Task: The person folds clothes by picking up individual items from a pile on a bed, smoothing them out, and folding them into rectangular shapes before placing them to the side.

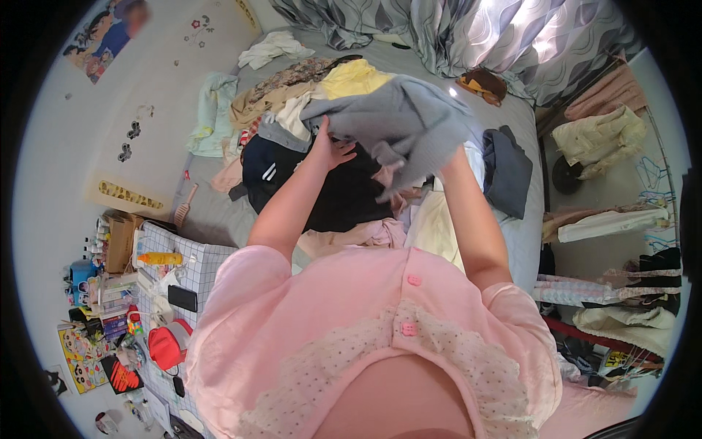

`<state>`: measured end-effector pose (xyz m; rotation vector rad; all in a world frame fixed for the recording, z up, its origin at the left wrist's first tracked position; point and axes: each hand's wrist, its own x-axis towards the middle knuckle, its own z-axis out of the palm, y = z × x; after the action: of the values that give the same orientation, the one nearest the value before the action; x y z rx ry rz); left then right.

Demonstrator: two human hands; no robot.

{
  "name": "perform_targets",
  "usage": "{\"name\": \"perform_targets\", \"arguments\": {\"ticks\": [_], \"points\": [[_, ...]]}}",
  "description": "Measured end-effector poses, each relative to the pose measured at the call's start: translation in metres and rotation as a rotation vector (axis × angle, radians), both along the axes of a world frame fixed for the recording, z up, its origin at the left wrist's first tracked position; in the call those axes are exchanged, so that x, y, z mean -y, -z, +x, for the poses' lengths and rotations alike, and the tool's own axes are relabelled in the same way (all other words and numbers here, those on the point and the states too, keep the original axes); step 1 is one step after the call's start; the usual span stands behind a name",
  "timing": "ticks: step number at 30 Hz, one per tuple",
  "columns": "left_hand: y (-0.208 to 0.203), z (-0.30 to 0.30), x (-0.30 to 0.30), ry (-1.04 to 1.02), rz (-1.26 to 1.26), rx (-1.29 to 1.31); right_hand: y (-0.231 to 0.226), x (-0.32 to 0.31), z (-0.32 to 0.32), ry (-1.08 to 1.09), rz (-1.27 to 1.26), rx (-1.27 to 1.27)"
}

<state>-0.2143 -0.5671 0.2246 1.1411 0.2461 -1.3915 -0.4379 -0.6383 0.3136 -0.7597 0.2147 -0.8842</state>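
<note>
A grey knitted garment [409,121] is spread over the far side of a clothes heap, its right part raised and draped loosely. My left hand [335,150] is at its left edge, thumb against the grey cloth and the other fingers stretched apart over a black garment [351,194]. My right hand [453,159] goes under the right end of the grey garment, which hides its fingers. Beyond lies a yellow garment [356,79]. Pink cloth [358,234] and a cream garment [436,227] lie nearest me.
The heap rests on a grey bed sheet [245,219]. Folded dark trousers [507,172] and a brown cap [482,86] lie on the right. A cluttered desk [197,252] with a phone [182,298] stands at left, a clothes rack [662,139] at right, patterned curtains [504,36] behind.
</note>
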Motion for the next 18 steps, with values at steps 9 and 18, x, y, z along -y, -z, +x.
{"name": "perform_targets", "arguments": {"ticks": [9,18], "points": [[-0.061,-0.012,0.039,0.186,-0.547,0.031,0.011,-0.003,-0.084,0.331,-0.824,-0.55],[-0.155,-0.084,0.052,0.34,-0.802,0.426,0.038,0.017,-0.098,0.287,-0.776,-0.705]]}}
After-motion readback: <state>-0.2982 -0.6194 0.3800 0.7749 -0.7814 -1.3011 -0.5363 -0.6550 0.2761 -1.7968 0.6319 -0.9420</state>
